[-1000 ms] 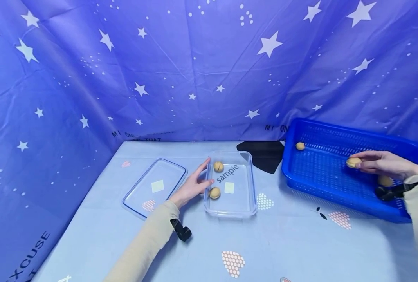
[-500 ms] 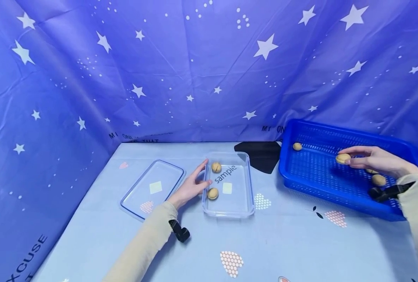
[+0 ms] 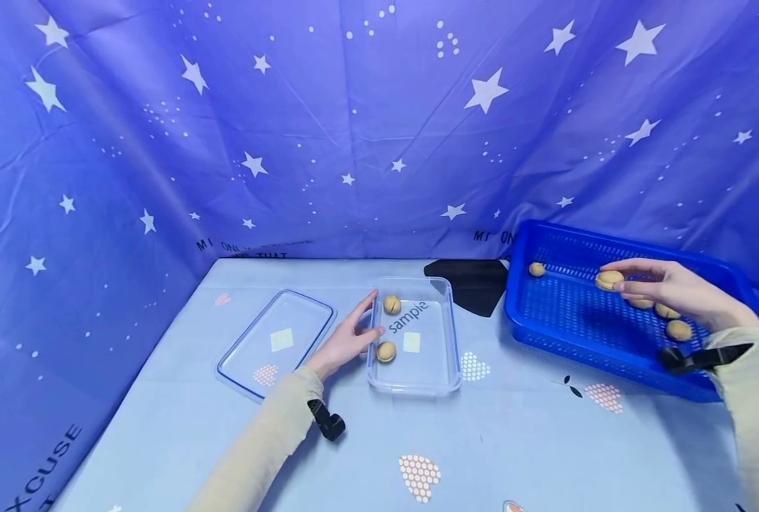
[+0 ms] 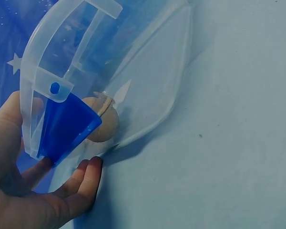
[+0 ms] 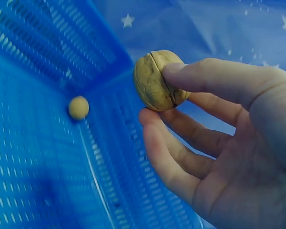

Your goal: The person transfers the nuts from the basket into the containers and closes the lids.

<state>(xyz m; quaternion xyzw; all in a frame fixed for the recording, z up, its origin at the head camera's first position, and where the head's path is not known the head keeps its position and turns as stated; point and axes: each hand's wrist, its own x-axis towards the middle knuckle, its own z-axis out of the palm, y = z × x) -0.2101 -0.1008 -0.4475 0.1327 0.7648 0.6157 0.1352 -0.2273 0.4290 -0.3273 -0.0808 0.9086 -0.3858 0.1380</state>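
Note:
In the head view, my right hand point(image 3: 686, 288) is raised above the blue basket point(image 3: 616, 370). It pinches a walnut point(image 5: 155, 78) between thumb and fingertips, and a dark seam shows along the shell. At the middle of the table, my left hand point(image 3: 347, 341) holds the left side of a clear plastic container point(image 3: 427, 388), thumb at the rim and fingers against the outer wall. Along that side inside the container lie two walnuts, a far walnut point(image 3: 391, 304) and a near walnut point(image 3: 386, 351). Part of one also shows through the wall in the left wrist view.
Several walnuts point(image 3: 679, 330) lie in the basket below my right hand, and a single walnut point(image 3: 536, 269) sits in its far left corner. A clear lid point(image 3: 312, 299) with a blue seal lies left of the container. Behind hangs a blue star-patterned curtain point(image 3: 328, 128).
My right hand has moved left and slightly up with the walnut, uncovering more walnuts in the basket. My left hand stays at the container.

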